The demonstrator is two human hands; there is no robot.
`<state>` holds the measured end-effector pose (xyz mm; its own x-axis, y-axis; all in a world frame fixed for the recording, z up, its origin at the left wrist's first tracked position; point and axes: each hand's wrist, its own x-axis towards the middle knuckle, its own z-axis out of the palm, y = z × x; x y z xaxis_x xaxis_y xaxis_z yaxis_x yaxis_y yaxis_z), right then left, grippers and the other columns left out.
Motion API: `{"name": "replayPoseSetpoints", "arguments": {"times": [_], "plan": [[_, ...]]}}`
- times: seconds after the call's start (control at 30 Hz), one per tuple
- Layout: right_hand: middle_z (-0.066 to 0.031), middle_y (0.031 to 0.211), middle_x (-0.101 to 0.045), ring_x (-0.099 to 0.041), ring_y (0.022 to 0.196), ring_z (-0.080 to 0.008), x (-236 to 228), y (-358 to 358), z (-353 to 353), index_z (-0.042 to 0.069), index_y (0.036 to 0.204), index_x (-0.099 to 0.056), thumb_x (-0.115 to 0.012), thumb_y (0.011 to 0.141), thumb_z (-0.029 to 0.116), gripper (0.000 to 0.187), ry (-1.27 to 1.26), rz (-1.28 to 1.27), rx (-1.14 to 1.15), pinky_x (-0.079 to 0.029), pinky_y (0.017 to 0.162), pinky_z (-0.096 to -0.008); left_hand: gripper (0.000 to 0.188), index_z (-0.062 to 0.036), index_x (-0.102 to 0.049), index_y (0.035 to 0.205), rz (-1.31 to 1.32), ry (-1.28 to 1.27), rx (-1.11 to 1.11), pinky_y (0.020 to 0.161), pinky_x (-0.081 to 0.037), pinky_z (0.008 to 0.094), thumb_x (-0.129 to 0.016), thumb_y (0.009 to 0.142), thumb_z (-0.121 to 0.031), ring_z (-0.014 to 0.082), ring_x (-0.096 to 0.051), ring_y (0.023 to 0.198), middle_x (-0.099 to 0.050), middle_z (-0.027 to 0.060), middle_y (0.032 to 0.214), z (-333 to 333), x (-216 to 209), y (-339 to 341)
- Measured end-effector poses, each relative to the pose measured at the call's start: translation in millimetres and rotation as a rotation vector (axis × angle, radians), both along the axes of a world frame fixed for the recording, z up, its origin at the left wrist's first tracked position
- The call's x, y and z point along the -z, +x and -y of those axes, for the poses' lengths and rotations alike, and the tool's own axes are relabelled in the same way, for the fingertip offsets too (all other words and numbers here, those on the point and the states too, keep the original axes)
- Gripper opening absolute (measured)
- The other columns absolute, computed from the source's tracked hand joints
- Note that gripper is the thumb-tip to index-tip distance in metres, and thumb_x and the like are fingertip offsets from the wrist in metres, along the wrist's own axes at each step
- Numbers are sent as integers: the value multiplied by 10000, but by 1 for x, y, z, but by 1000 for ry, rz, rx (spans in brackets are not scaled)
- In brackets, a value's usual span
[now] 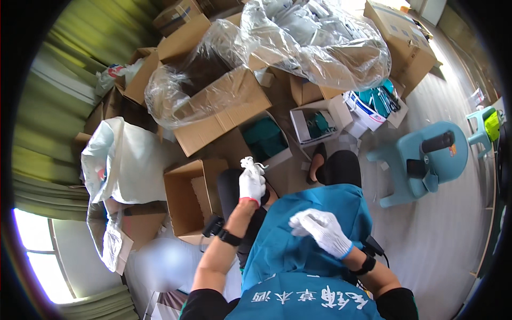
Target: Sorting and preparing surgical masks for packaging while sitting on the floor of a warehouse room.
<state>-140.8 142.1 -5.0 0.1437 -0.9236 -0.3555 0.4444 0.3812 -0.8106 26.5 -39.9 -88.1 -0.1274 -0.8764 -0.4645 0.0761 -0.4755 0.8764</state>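
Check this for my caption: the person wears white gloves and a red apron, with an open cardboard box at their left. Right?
The apron is blue, not red, in the head view; the white gloves and open cardboard box are correct.

Person seated, teal apron (306, 226) over the lap. L grip (252, 186), white glove w/ red cuff, is raised in front, closed around a white stringy bunch (253, 164). R grip (322, 232), white glove w/ blue cuff, is over the apron, fingers bent; can't tell if anything's in it. Open cardbd box (216, 197) just beside the L grip, bare inside walls showing. Beyond: lg. box (224, 120) lined w/ clear plastic (165, 98), plus a sm. white carton (305, 140) w/ teal items (322, 124) inside. White sack (133, 160) at far L; blue stool (450, 160) at R, w/ black cylinder (438, 141) lying on it.
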Motion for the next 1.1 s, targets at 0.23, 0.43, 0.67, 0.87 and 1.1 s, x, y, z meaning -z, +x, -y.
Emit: {"name": "replayPoseSetpoints", "arguments": {"times": [0.23,0.43,0.67,0.87,1.1], "plan": [[-94,909,-684,-674,783,-154,36,-26,-24,3,999,-659,-568,965,206,224,300,-94,233,-542,699,-251,400,-112,-527,1239,-91,-308,323,791,-516,339,-531,962,-400,189,-598,918,-621,78,1044,228,-132,67],[-97,867,-672,-663,725,-159,45,-24,-22,4,979,-651,-606,946,185,190,314,-37,294,-534,654,-233,626,97,-389,1357,-52,-77,-77,943,-493,445,-598,931,-310,373,-547,1184,-470,288,1354,255,-92,89],[-35,717,-607,-519,541,-63,20,-47,6,32,941,-664,-573,954,226,214,351,-134,155,-398,479,-196,367,-43,-636,673,1233,-541,412,628,-492,392,-593,882,-342,322,-641,654,-655,175,705,123,20,76],[-22,673,-603,-490,487,-63,36,-118,83,49,943,-675,-580,939,254,226,159,-250,495,-372,431,-210,278,-61,-598,739,1253,-662,593,661,-483,431,-617,866,-308,348,-626,743,-636,154,756,88,28,71],[-56,746,-643,-592,576,-112,143,-182,191,39,895,-662,-622,885,240,205,305,-525,408,-446,495,-236,221,-70,-565,703,1119,-777,479,586,-449,399,-633,867,-202,311,-575,622,-561,116,663,98,42,84]]}}
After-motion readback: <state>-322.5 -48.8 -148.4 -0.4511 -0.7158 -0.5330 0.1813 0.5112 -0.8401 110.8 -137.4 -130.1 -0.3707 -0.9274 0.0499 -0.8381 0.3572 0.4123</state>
